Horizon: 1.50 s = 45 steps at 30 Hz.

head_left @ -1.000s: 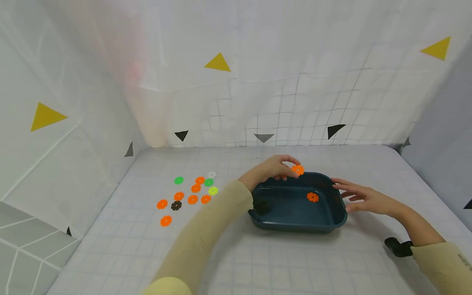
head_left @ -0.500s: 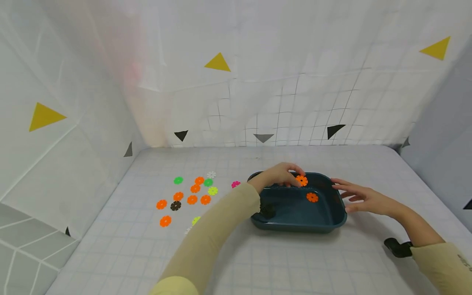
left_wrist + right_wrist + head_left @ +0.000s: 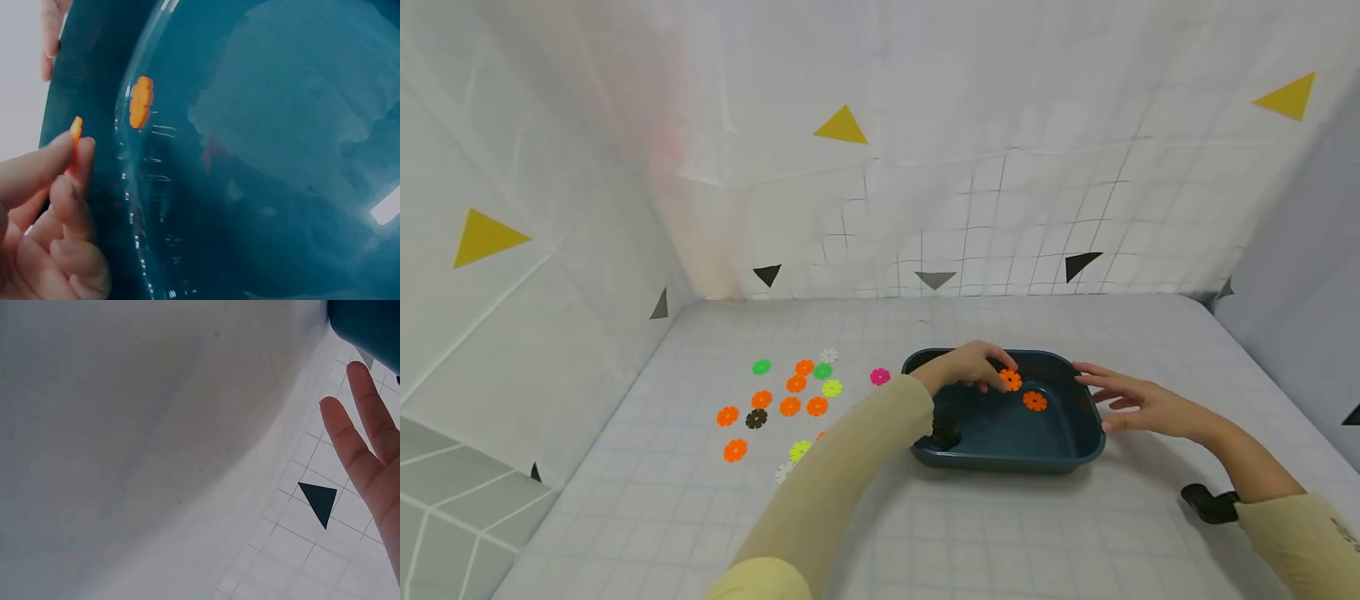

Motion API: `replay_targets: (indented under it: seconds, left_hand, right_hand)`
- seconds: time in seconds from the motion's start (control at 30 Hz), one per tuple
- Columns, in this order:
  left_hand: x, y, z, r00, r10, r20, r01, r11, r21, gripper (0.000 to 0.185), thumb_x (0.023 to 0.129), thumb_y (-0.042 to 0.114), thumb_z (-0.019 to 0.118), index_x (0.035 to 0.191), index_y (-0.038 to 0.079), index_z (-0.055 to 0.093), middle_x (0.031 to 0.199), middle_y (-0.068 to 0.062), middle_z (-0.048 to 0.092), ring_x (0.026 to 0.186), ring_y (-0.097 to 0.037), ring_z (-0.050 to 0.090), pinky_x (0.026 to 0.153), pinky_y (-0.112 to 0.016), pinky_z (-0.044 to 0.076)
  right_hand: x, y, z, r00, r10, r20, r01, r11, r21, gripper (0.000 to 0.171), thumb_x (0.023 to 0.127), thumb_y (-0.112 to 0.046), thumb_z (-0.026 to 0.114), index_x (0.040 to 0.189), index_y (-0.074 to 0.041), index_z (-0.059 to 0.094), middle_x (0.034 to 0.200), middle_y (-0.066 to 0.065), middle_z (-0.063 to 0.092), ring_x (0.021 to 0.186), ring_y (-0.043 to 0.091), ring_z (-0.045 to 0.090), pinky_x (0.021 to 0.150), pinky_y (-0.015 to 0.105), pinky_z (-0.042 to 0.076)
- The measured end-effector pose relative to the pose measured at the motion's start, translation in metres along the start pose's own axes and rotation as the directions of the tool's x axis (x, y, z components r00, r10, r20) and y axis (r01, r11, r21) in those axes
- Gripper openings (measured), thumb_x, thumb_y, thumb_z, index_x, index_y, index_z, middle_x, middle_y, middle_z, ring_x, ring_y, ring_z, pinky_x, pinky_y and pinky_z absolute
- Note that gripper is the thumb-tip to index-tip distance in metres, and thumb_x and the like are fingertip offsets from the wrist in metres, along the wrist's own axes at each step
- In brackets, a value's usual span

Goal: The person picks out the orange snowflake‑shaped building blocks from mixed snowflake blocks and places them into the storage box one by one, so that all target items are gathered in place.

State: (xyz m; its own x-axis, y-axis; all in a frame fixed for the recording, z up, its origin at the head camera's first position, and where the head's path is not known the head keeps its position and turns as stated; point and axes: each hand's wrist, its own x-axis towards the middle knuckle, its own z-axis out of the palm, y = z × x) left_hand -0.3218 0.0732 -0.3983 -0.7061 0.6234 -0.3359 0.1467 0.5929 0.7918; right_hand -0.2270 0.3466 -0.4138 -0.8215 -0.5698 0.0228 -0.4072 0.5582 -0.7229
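Inside the far part of a dark teal plastic basin [image 3: 1009,463], my left hand [image 3: 967,365] pinches an orange snowflake-shaped disc [image 3: 1011,381] between thumb and finger. The left wrist view shows that held disc [image 3: 77,127] edge-on at the fingertips. A second orange snowflake disc [image 3: 141,102] lies in the basin, lower and to the right of the held one in the head view. My right hand [image 3: 1138,406] is at the basin's right end, its fingers extended along the outer wall and rim. In the right wrist view, two straight fingers [image 3: 347,440] appear below the basin's corner.
Left of the basin, several loose snowflake discs lie on the white gridded table: orange, green [image 3: 762,367], yellow [image 3: 832,388], white [image 3: 829,355], black [image 3: 756,418] and pink [image 3: 880,377]. My left sleeve [image 3: 850,467] crosses in front of some. White sheeting surrounds the table.
My left hand has lowered from above the far rim into the basin, still pinching the orange disc. The pink disc and others by the sleeve have come into view. My right hand stays put.
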Motion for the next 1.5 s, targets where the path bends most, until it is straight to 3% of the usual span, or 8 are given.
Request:
replay_targets:
  seconds: [0.23,0.43,0.57,0.7,1.33,1.5]
  left_hand:
    - [0.005,-0.009,0.002,0.999,-0.025,0.045,0.023,0.998,0.055,0.028,0.081,0.013,0.069,0.107,0.021,0.065,0.074,-0.001,0.059,0.052,-0.015,0.049,0.047,-0.023,0.033]
    - [0.008,-0.012,0.008,0.999,-0.027,0.024,0.024,0.991,0.128,0.028,0.082,0.012,0.068,0.11,0.016,0.064,0.084,0.0,0.06,0.054,-0.013,0.048,0.049,-0.021,0.037]
    - [0.007,-0.013,0.012,1.0,0.004,0.016,-0.008,0.972,0.233,0.029,0.082,0.013,0.068,0.111,0.013,0.062,0.091,0.001,0.056,0.058,-0.01,0.05,0.055,-0.018,0.045]
    - [0.006,-0.013,0.015,1.0,0.012,0.014,-0.015,0.945,0.326,0.032,0.083,0.016,0.068,0.114,0.014,0.06,0.086,0.001,0.058,0.057,-0.01,0.051,0.054,-0.019,0.045]
    - [0.014,-0.014,0.023,1.0,0.018,0.02,-0.025,0.903,0.429,0.032,0.086,0.021,0.065,0.116,0.016,0.057,0.116,-0.002,0.055,0.063,-0.012,0.056,0.056,-0.018,0.046]
    - [0.015,-0.014,0.023,1.0,0.01,0.021,-0.018,0.905,0.426,0.034,0.086,0.022,0.064,0.118,0.016,0.056,0.12,-0.002,0.054,0.065,-0.012,0.058,0.057,-0.019,0.046]
  right_hand:
    - [0.0,-0.001,0.0,1.0,-0.024,0.001,0.024,1.0,0.014,0.061,0.085,-0.008,0.06,0.14,-0.003,0.033,0.14,-0.033,0.016,0.105,-0.008,0.044,0.077,0.049,0.043]
    - [0.0,-0.001,0.0,1.0,-0.015,0.003,0.015,1.0,0.012,0.061,0.085,-0.009,0.061,0.14,-0.004,0.033,0.139,-0.035,0.016,0.105,-0.009,0.043,0.077,0.049,0.043]
    - [0.0,-0.002,0.0,1.0,-0.004,0.003,0.004,1.0,0.01,0.062,0.085,-0.009,0.061,0.14,-0.004,0.033,0.138,-0.036,0.016,0.104,-0.009,0.043,0.077,0.049,0.042]
    - [0.001,-0.002,0.0,1.0,-0.002,0.0,0.002,1.0,0.003,0.061,0.085,-0.01,0.062,0.139,-0.004,0.034,0.137,-0.037,0.016,0.104,-0.009,0.043,0.077,0.049,0.043]
    - [0.001,-0.002,-0.002,1.0,0.007,0.006,-0.007,1.0,-0.003,0.062,0.085,-0.01,0.062,0.14,-0.004,0.034,0.136,-0.038,0.015,0.103,-0.01,0.043,0.078,0.051,0.042]
    - [0.001,-0.002,-0.002,1.0,0.006,0.003,-0.006,1.0,-0.004,0.061,0.085,-0.01,0.062,0.139,-0.005,0.034,0.136,-0.038,0.016,0.103,-0.009,0.044,0.077,0.049,0.042]
